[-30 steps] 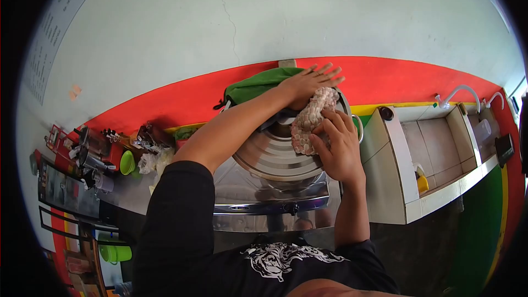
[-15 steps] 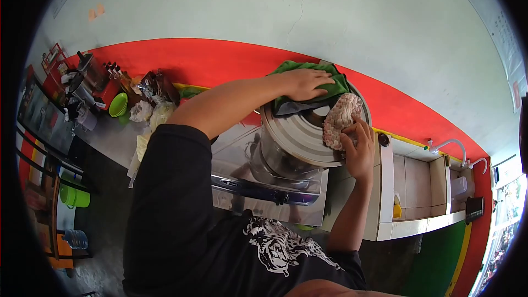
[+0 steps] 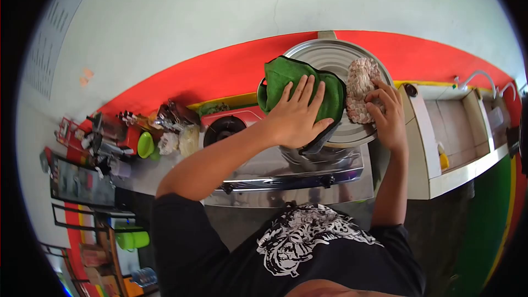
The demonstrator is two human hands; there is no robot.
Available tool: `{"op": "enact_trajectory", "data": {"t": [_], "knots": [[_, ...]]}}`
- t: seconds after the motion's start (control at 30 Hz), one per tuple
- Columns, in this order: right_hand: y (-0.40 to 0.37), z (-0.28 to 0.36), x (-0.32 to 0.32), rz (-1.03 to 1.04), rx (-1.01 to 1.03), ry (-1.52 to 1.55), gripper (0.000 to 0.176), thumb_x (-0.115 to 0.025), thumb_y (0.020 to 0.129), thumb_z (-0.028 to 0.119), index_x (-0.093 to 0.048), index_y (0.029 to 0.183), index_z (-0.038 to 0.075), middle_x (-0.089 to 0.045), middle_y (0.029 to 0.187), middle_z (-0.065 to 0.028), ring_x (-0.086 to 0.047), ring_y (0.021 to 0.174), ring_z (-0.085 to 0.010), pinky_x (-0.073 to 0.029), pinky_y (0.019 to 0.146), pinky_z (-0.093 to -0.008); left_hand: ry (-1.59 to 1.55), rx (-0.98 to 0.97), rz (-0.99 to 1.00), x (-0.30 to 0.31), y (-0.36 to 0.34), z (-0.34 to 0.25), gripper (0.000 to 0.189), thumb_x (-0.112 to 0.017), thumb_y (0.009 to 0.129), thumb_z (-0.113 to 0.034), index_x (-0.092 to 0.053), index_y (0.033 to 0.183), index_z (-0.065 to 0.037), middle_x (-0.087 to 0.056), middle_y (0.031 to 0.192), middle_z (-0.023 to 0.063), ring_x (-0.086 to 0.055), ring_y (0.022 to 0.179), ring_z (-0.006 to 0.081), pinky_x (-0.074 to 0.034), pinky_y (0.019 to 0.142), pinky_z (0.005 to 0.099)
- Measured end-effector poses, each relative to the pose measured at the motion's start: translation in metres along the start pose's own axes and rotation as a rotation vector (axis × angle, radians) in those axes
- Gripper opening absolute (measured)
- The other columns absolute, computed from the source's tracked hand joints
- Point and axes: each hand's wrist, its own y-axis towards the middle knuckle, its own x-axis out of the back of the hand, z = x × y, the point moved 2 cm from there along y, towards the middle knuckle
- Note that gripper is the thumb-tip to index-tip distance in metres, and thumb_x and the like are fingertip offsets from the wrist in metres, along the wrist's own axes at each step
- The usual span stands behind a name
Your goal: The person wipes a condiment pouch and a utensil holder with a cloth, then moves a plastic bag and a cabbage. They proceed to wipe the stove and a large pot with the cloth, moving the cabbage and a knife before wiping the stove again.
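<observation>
A large round metal lid (image 3: 360,136) with ringed ridges covers a steel pot (image 3: 316,160) on the gas stove. Over the lid's left part lies a green cloth (image 3: 330,91) with a dark edge. My left hand (image 3: 300,113) presses flat on this cloth, fingers spread. On the right part of the lid rests a pinkish-beige, bumpy knitted cloth (image 3: 362,82). My right hand (image 3: 389,111) has bent fingers on its right edge, seemingly pinching it. The lid's centre is hidden under the green cloth.
The stove's left burner (image 3: 224,131) is beside my left forearm. To the right is a tiled sink (image 3: 451,126) with a curved tap (image 3: 478,78). Plastic bags (image 3: 188,142), a green bowl (image 3: 146,144) and bottles crowd the counter at left. A wall stands close behind the pot.
My left hand and the green cloth have moved from the lid's back edge toward its left front. My right hand stays at the knitted cloth. The camera view has shifted.
</observation>
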Motion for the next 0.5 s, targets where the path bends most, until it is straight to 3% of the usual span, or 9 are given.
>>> {"op": "enact_trajectory", "data": {"t": [0.1,0.2,0.3,0.33,0.37,0.43,0.47,0.5], "knots": [[-0.001,0.003,0.003,0.000,-0.037,-0.008,0.017,-0.069,0.087,0.017,-0.068,0.100,0.004,-0.064,0.139,-0.0156,-0.052,0.128,-0.0394,-0.036,0.114,-0.0478,-0.011,0.017,-0.015,0.001,0.009,0.013,0.089,-0.029,0.110,-0.059,-0.007,0.163,0.009,-0.010,0.172,0.0289,-0.009,0.162,0.0390,-0.012,0.130,0.0521],[0.001,0.005,0.005,0.028,-0.042,0.010,0.018,-0.068,0.086,0.015,-0.068,0.101,0.005,-0.063,0.139,-0.0158,-0.051,0.129,-0.0405,-0.036,0.114,-0.0481,-0.085,0.131,-0.089,0.001,0.037,0.046,0.085,-0.026,0.111,-0.057,-0.010,0.164,0.007,-0.013,0.173,0.0254,-0.013,0.161,0.0362,-0.014,0.131,0.0440],[0.002,0.006,0.006,0.023,-0.015,-0.019,0.017,-0.068,0.086,0.015,-0.068,0.101,0.006,-0.063,0.139,-0.0156,-0.051,0.128,-0.0402,-0.037,0.113,-0.0479,-0.128,0.075,-0.096,0.001,0.073,0.067,0.079,-0.024,0.112,-0.054,-0.015,0.165,0.004,-0.015,0.174,0.0206,-0.014,0.162,0.0324,-0.015,0.132,0.0438],[0.002,0.002,0.005,0.049,-0.019,-0.015,0.017,-0.067,0.087,0.015,-0.068,0.102,0.008,-0.063,0.140,-0.0151,-0.049,0.135,-0.0411,-0.032,0.118,-0.0516,-0.127,0.058,-0.129,-0.003,0.088,0.071,0.072,-0.024,0.113,-0.050,-0.019,0.166,-0.002,-0.017,0.174,0.0161,-0.016,0.161,0.0296,-0.015,0.132,0.0439],[0.001,0.001,0.005,0.051,-0.016,-0.028,0.017,-0.067,0.087,0.015,-0.068,0.102,0.008,-0.063,0.140,-0.0151,-0.049,0.135,-0.0411,-0.032,0.118,-0.0516,-0.137,0.053,-0.138,-0.004,0.102,0.076,0.072,-0.024,0.113,-0.050,-0.019,0.166,-0.002,-0.017,0.174,0.0161,-0.016,0.161,0.0296,-0.015,0.132,0.0439],[0.001,0.003,0.005,0.053,-0.011,-0.156,0.016,-0.067,0.087,0.014,-0.068,0.102,0.009,-0.064,0.140,-0.0150,-0.042,0.145,-0.0417,-0.022,0.123,-0.0581,-0.106,-0.099,-0.147,-0.003,0.128,0.080,0.071,-0.026,0.113,-0.050,-0.021,0.166,-0.003,-0.019,0.174,0.0140,-0.016,0.161,0.0305,-0.016,0.132,0.0433],[0.001,0.003,0.005,0.065,-0.015,-0.155,0.015,-0.066,0.087,0.014,-0.067,0.101,0.010,-0.066,0.138,-0.0142,-0.038,0.151,-0.0396,-0.012,0.125,-0.0644,-0.056,-0.133,-0.177,-0.005,0.138,0.078,0.064,-0.031,0.114,-0.043,-0.022,0.167,-0.008,-0.020,0.174,0.0117,-0.016,0.161,0.0305,-0.016,0.132,0.0459],[0.002,0.004,0.006,0.063,-0.010,-0.172,0.015,-0.066,0.087,0.014,-0.067,0.101,0.010,-0.066,0.138,-0.0142,-0.038,0.151,-0.0396,-0.012,0.125,-0.0644,-0.063,-0.141,-0.191,-0.006,0.150,0.076,0.064,-0.031,0.114,-0.043,-0.022,0.167,-0.008,-0.020,0.174,0.0117,-0.016,0.161,0.0305,-0.016,0.132,0.0459]]}}
